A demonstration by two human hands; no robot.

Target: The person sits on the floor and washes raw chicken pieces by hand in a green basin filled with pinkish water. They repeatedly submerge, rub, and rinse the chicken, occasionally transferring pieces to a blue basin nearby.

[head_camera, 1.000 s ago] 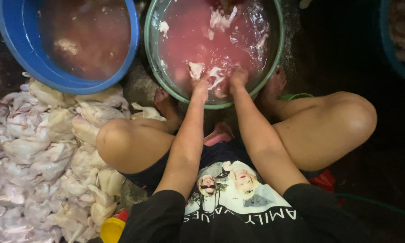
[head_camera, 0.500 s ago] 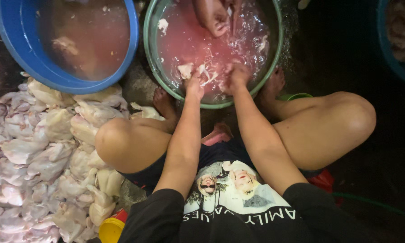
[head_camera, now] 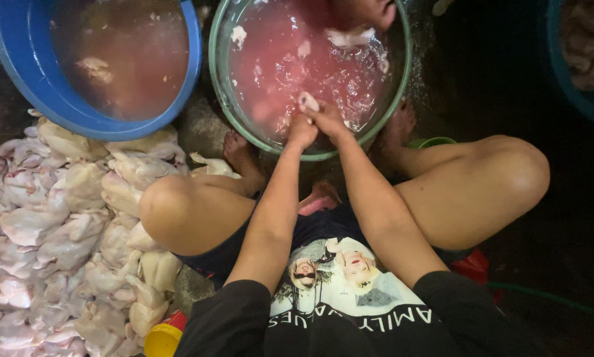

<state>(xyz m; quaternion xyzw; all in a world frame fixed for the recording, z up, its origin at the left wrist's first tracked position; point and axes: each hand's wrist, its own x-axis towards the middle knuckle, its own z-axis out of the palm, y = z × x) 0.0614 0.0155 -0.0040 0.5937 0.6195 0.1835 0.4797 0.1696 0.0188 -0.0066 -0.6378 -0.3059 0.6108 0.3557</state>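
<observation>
A small pale piece of raw chicken (head_camera: pixel 308 101) was pinched between left hand (head_camera: pixel 301 130) and right hand (head_camera: pixel 329 120), both grips clenched on it, at the near rim of the round green basin of pink water (head_camera: pixel 234 109). Rinsing was best kept low, over the water. Another person's hand (head_camera: pixel 362 12) crowded the far rim; a blue tub (head_camera: pixel 19 79) and heaped pale chicken carcasses (head_camera: pixel 59 225) were left on the floor alongside.

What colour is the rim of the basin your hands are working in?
Green rim, holding pinkish-red water; seen in the head view.

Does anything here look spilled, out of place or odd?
Mostly the heap of raw chicken lying loose beside the blue basin, not in a tub. Another person's hand also dips into the green basin.
</observation>
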